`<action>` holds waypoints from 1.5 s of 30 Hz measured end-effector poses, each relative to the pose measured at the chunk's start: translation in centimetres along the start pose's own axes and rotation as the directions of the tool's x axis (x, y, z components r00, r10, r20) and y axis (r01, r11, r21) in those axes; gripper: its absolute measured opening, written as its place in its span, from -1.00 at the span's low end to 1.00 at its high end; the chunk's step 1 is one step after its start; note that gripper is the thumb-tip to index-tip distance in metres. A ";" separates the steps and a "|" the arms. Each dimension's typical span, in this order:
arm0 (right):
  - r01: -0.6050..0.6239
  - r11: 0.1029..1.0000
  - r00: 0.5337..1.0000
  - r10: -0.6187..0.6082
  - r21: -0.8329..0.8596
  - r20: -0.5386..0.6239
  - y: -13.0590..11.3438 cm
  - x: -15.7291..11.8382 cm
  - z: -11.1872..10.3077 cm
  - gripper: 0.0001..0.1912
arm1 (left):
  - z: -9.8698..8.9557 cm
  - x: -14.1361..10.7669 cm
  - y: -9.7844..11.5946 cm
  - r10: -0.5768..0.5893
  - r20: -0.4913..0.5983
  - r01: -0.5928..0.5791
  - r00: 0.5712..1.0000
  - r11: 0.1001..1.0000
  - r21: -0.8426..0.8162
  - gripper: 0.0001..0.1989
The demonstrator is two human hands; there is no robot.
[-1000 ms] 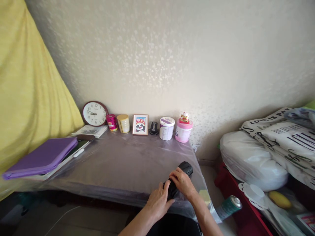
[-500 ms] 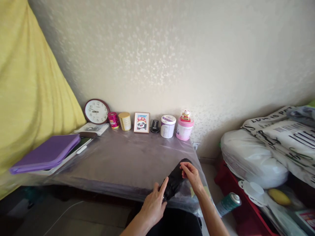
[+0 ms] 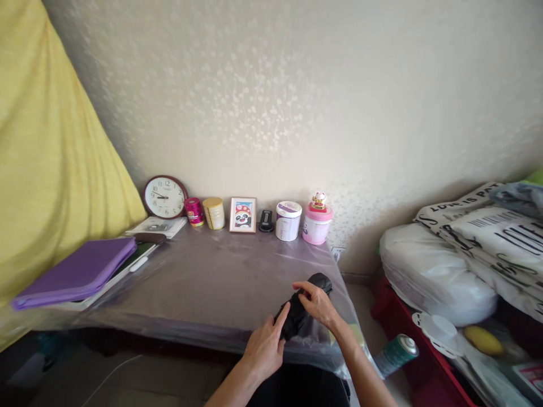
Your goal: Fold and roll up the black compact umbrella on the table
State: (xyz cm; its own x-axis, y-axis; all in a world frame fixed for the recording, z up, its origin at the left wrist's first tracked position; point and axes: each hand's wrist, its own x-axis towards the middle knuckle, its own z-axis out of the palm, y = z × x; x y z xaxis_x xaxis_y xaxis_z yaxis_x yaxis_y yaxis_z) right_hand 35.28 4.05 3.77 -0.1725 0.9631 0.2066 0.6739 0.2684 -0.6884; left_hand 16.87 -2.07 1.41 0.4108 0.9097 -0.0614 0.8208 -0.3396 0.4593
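Black umbrella (image 3: 292, 323): left hand (image 3: 265, 346) holds its 7 o'clock end, right hand (image 3: 319, 304) curls over middle, grip unclear; press folds snug.

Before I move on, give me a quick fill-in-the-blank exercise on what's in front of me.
1. The left hand and right hand are both at a bundle coloured ____.
2. The cat figurine sits on a tub whose lid is ____.
3. The framed picture shows a cartoon ____.
4. The folder is ____.

Missing words: black; pink; panda; purple.
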 end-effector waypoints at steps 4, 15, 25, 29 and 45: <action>0.043 0.998 0.999 -0.042 -0.034 0.020 0.1 -0.2 0.3 -0.60 | 0.3 0.0 -0.1 0.003 0.008 -0.003 1.000 1.000 -0.014 -0.27; -0.098 0.877 0.991 0.130 0.470 -0.037 0.6 -2.8 -1.2 -0.86 | 0.4 -0.1 -0.2 -0.005 0.017 0.005 1.000 1.000 -0.014 -0.26; -0.079 0.680 0.818 0.462 0.729 -0.342 7.0 -5.9 -0.8 -0.79 | 0.1 -0.2 -0.1 -0.008 0.035 0.009 0.999 1.000 -0.007 -0.26; -0.052 0.672 0.789 0.481 0.739 -0.383 7.5 -6.0 -0.4 -0.78 | -0.2 0.0 -0.3 -0.011 0.039 0.020 0.999 0.970 -0.243 -0.30; -0.116 0.656 0.777 0.527 0.745 -0.343 7.1 -6.6 -0.5 -0.72 | -0.2 -0.3 -0.9 -0.175 -0.077 0.178 0.982 0.984 0.025 -0.20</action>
State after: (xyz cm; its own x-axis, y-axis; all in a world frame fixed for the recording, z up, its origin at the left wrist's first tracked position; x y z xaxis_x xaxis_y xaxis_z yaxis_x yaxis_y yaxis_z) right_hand 41.55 -0.45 -2.17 0.4677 0.8831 0.0364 -0.0732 0.0797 -0.9941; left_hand 15.93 -1.94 1.17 0.2288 0.9708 -0.0725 0.8903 -0.1785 0.4190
